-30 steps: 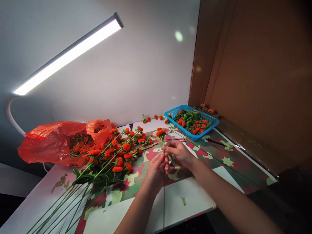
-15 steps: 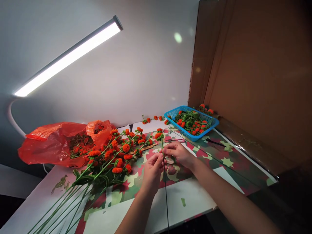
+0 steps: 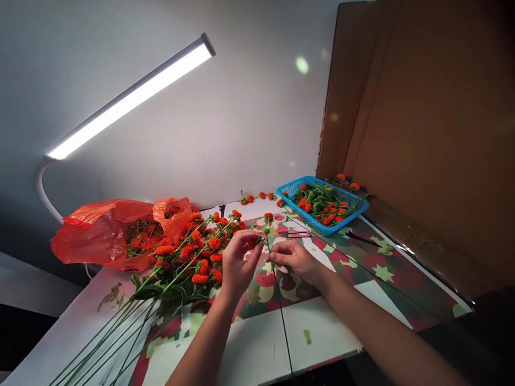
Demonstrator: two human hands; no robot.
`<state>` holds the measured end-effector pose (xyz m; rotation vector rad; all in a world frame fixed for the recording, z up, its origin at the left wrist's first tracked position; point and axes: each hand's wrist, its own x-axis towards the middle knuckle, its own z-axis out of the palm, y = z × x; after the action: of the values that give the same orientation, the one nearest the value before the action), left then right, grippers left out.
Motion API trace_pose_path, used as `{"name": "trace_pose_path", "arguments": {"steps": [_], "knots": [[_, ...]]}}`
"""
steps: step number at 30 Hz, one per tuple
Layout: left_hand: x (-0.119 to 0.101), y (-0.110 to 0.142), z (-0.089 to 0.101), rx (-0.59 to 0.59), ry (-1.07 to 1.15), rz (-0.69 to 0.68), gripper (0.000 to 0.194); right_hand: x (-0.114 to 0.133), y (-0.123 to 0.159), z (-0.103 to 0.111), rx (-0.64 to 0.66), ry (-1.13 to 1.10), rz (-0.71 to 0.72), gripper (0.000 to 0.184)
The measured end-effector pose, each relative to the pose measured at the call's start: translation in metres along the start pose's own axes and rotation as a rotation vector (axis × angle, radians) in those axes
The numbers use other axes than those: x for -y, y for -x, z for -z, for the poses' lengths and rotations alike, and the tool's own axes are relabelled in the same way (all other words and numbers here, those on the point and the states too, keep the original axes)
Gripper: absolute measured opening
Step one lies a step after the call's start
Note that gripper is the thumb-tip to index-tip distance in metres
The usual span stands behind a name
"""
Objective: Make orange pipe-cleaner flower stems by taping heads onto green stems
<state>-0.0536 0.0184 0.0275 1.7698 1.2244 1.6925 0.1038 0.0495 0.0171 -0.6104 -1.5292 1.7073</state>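
Between my hands stands a thin artificial flower stem [image 3: 285, 327], dark wire below and green-wrapped above. An orange flower head [image 3: 268, 216] tops it. My right hand [image 3: 296, 261] pinches the stem below the head, thumb against forefinger. To the left, my left hand [image 3: 238, 261] curls its fingers and thumb round a second orange flower head [image 3: 253, 243] at the stem's side; its fingers partly hide it. Finished-looking orange flower sprays [image 3: 195, 252] with long green stems lie left of my left hand.
A red plastic bag [image 3: 86, 230] of flowers lies at the left, under a lit lamp [image 3: 132, 99]. A blue basket [image 3: 328, 230] holds more flowers at the back right. Pink thread snips [image 3: 300, 234] and a tape roll [image 3: 280, 217] lie behind my hands. Cardboard [image 3: 418, 134] stands at the right.
My left hand has moved up and left from the stem to the flower at its side. My right hand still pinches the stem, now slightly lower. The view has shifted a little left.
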Motion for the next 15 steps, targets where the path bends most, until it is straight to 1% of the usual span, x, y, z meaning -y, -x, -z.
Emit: {"name": "trace_pose_path", "arguments": {"steps": [2, 4, 5, 7, 9, 11, 13, 15], "knots": [[0.003, 0.008, -0.005, -0.062, -0.044, -0.002, 0.014, 0.0, 0.0, 0.0, -0.004, 0.023, 0.019, 0.037], [0.003, 0.01, -0.006, -0.065, -0.088, 0.0, 0.017, 0.0, 0.001, 0.0, 0.0, 0.031, 0.013, 0.037], [0.001, 0.008, -0.005, -0.039, -0.116, -0.007, 0.019, -0.001, 0.001, 0.0, 0.003, 0.03, 0.007, 0.037], [-0.005, -0.001, 0.001, 0.05, -0.192, -0.047, 0.024, -0.002, 0.001, 0.0, 0.01, 0.025, -0.003, 0.035], [-0.012, -0.012, 0.008, 0.172, -0.275, -0.105, 0.028, -0.004, 0.0, 0.001, 0.025, 0.032, -0.002, 0.034], [-0.018, -0.023, 0.013, 0.285, -0.337, -0.155, 0.028, -0.006, -0.001, 0.001, 0.04, 0.042, 0.0, 0.033], [-0.021, -0.029, 0.017, 0.344, -0.385, -0.204, 0.026, -0.007, -0.001, 0.001, 0.039, 0.043, 0.007, 0.033], [-0.022, -0.029, 0.018, 0.35, -0.42, -0.265, 0.022, -0.006, -0.001, 0.001, 0.028, 0.048, 0.016, 0.033]]}}
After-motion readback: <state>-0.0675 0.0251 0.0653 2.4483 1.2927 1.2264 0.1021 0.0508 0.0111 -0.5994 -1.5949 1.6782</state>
